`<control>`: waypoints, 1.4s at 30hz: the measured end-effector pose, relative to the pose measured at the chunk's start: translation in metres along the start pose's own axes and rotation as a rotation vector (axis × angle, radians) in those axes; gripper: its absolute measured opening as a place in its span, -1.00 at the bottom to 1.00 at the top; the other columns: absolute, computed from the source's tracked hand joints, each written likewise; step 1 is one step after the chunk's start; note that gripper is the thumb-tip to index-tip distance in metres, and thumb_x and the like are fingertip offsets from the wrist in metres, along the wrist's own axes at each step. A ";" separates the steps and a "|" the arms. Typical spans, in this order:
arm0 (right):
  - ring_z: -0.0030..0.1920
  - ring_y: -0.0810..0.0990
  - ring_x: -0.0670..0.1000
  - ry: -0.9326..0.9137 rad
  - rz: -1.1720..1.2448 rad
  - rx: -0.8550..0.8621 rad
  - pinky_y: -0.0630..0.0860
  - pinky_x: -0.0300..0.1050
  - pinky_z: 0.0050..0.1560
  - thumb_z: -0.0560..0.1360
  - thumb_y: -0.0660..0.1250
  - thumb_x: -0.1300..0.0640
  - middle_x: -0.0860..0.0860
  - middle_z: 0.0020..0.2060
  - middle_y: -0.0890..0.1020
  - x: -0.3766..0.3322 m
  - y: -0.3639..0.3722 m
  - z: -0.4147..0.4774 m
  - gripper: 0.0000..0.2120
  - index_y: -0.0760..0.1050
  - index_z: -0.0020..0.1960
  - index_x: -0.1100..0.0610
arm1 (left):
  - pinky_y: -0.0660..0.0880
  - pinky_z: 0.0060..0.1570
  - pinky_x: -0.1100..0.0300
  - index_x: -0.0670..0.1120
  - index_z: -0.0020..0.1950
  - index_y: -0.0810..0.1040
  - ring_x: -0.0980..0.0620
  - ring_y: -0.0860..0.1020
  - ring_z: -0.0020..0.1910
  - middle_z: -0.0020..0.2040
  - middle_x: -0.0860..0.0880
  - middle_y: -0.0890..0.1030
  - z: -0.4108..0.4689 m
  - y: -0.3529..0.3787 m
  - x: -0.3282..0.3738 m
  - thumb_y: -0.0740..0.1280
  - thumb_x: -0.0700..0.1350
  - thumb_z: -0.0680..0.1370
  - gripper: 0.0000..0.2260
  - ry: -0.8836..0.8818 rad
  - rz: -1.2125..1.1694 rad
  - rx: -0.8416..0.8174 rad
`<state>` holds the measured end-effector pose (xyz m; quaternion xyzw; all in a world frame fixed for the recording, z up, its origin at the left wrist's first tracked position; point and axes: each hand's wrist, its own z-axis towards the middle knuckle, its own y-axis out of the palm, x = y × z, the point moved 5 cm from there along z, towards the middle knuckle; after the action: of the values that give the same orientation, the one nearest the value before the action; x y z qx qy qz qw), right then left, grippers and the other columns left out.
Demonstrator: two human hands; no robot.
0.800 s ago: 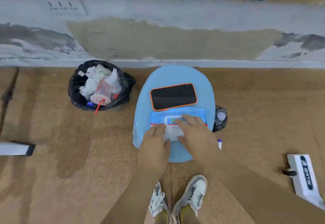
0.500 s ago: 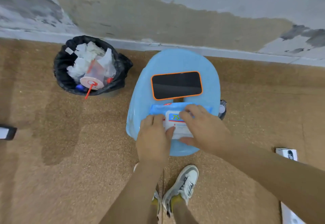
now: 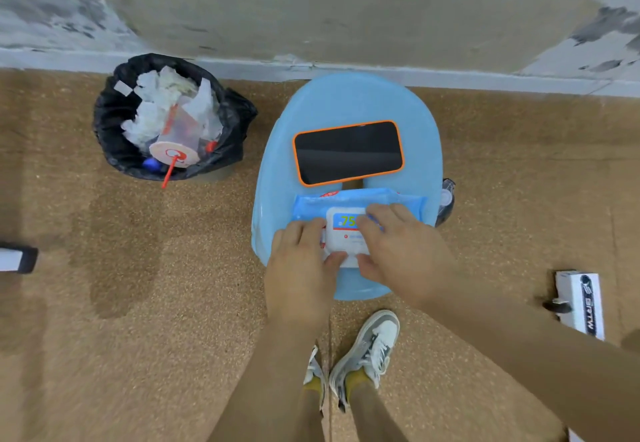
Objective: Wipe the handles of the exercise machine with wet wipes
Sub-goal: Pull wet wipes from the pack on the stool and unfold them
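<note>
Seen from above, a soft blue plastic wet-wipe pack (image 3: pixel 311 204) lies on the near half of a round light-blue plastic stool (image 3: pixel 346 102), just in front of a black phone (image 3: pixel 348 152) in an orange case. The left hand (image 3: pixel 298 268) and right hand (image 3: pixel 401 254) both grip the pack, thumbs and curled fingers pinching its white flip lid (image 3: pixel 346 239). A black-lined waste bin (image 3: pixel 239 119) full of rubbish stands to the left.

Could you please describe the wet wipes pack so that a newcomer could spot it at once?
Find the blue stool by the wall, right of the black bin. On the near half of its seat, nearer than the phone, lies the pack, held by the left hand and right hand. It is blue with a white lid marked 75, unlike the black, orange-edged phone.
</note>
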<state>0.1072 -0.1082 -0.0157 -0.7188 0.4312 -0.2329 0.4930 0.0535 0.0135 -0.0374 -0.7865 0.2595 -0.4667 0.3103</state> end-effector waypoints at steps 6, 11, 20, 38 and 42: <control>-0.40 0.56 0.12 -0.200 0.142 0.030 0.46 -0.13 -0.47 0.43 0.22 0.12 0.05 -0.44 0.59 0.018 -0.022 0.013 -0.81 0.53 -0.30 0.13 | 0.33 0.01 0.10 -0.07 0.21 0.50 -0.12 0.46 0.04 0.05 -0.05 0.54 -0.003 0.005 0.002 0.45 -0.09 0.41 -0.62 -0.011 0.006 0.037; -0.31 0.51 0.01 0.229 0.697 0.128 0.50 -0.08 -0.21 0.45 0.40 0.10 0.03 -0.25 0.57 0.077 -0.034 0.042 -0.83 0.50 0.00 0.11 | 0.47 -0.08 -0.02 0.02 0.22 0.46 -0.14 0.50 -0.02 0.01 -0.07 0.52 -0.008 0.006 0.013 0.47 -0.21 0.37 -0.54 0.071 0.036 0.068; -0.25 0.55 0.13 0.102 0.423 0.220 0.49 -0.01 -0.28 0.45 0.29 0.24 0.05 -0.16 0.52 0.047 -0.027 0.018 -0.88 0.49 -0.03 0.11 | 0.46 -0.11 0.01 0.20 0.40 0.19 -0.07 0.39 0.00 -0.03 0.01 0.24 -0.011 0.020 0.040 0.27 -0.15 0.44 -0.41 0.178 0.221 -0.188; -0.21 0.55 -0.13 0.387 0.977 0.113 0.43 -0.27 -0.09 0.46 0.33 0.25 -0.06 -0.17 0.67 0.028 0.006 -0.016 -0.84 0.65 -0.12 0.05 | 0.44 -0.14 0.33 0.05 0.04 0.55 0.22 0.54 -0.19 -0.18 0.17 0.62 -0.007 0.013 0.011 0.28 -0.15 0.55 -0.86 -0.191 -0.356 0.030; -0.15 0.57 0.06 0.329 0.410 0.001 0.39 -0.14 -0.24 0.50 0.20 0.08 0.03 -0.17 0.62 0.012 0.004 -0.005 -0.80 0.59 -0.15 0.07 | 0.50 -0.12 0.19 0.07 0.04 0.55 0.17 0.56 -0.21 -0.18 0.15 0.64 -0.011 0.014 0.011 0.29 -0.12 0.54 -0.87 -0.211 -0.408 0.024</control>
<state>0.1079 -0.1219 -0.0187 -0.5686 0.6421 -0.2420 0.4536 0.0464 -0.0057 -0.0370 -0.8634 0.0557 -0.4380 0.2442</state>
